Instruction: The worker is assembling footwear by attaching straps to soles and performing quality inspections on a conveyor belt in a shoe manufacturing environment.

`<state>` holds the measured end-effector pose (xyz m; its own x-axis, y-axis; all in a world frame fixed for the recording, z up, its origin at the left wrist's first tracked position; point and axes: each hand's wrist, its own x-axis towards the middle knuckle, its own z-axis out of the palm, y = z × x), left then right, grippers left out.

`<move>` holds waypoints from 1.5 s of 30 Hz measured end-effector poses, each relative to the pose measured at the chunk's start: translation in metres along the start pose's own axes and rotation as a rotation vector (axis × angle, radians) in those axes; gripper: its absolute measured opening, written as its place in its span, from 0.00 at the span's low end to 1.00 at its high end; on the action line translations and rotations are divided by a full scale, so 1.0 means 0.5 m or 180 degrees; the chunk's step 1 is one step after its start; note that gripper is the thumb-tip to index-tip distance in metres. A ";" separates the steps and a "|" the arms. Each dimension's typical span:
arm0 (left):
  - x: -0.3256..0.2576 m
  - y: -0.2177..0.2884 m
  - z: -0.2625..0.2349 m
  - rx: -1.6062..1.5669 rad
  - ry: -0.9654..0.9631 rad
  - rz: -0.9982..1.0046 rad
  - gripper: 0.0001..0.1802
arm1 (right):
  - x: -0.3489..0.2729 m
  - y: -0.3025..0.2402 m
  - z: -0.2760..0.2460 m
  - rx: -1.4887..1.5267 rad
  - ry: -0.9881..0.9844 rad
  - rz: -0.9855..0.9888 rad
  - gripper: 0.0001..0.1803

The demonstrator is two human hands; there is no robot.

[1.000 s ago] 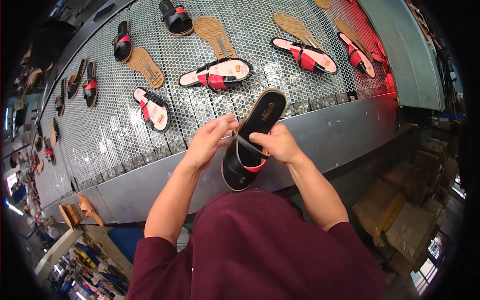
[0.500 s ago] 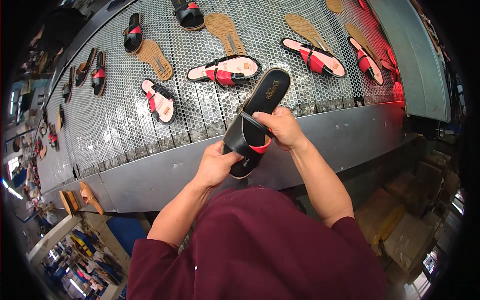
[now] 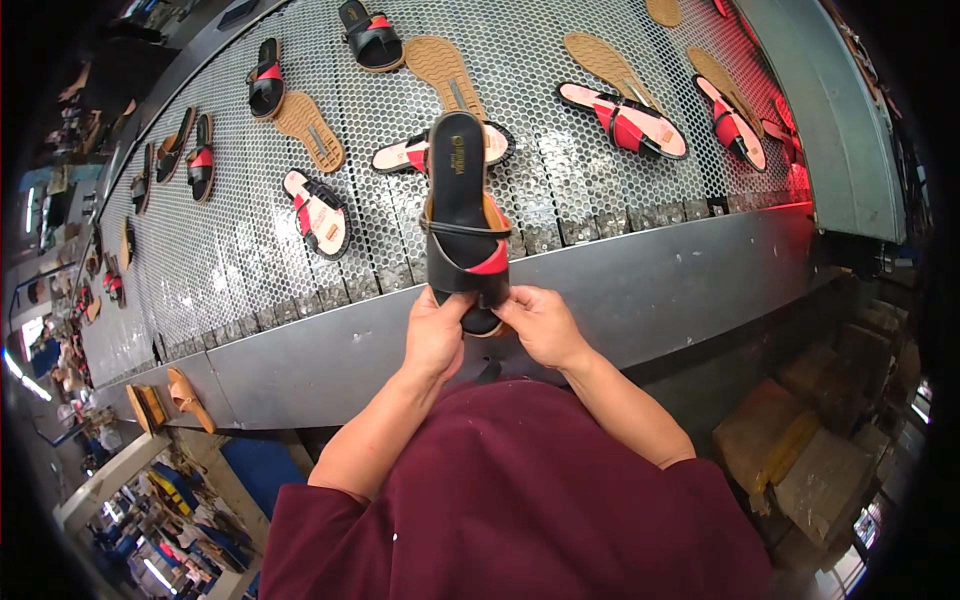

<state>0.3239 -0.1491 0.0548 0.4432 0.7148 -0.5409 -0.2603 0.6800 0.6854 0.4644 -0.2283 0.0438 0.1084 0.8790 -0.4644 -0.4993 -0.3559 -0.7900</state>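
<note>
Between my two hands is a black sandal with a red strap patch and a tan edge, its heel pointing away from me and its insole up. My left hand grips the left side near the toe, thumb on the strap. On the other side, my right hand pinches the strap near the toe. Behind the held sandal, partly covered by it, lies an upper with a pink insole board on the conveyor. Another pink-bottomed upper lies to the left.
A perforated metal conveyor carries several tan soles and black-and-red sandals. Its grey metal side runs in front of me. At right stands a machine housing with red light beside it. Cardboard boxes are at lower right; a tan sandal rests at left.
The sandal has turned from tilted right to nearly upright and shifted left. My right hand has moved from the upper strap down to the toe area, beside my left hand.
</note>
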 end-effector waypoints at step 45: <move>0.506 0.342 -0.241 0.5203 0.2371 0.1364 0.44 | 0.003 -0.062 -0.162 -0.1448 -0.0327 0.1061 0.07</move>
<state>0.2881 0.1677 -0.0236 0.0361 0.9993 0.0106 0.9521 -0.0376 0.3036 0.5497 -0.2417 0.0355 -0.0871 0.7140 -0.6947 -0.0695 -0.7000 -0.7108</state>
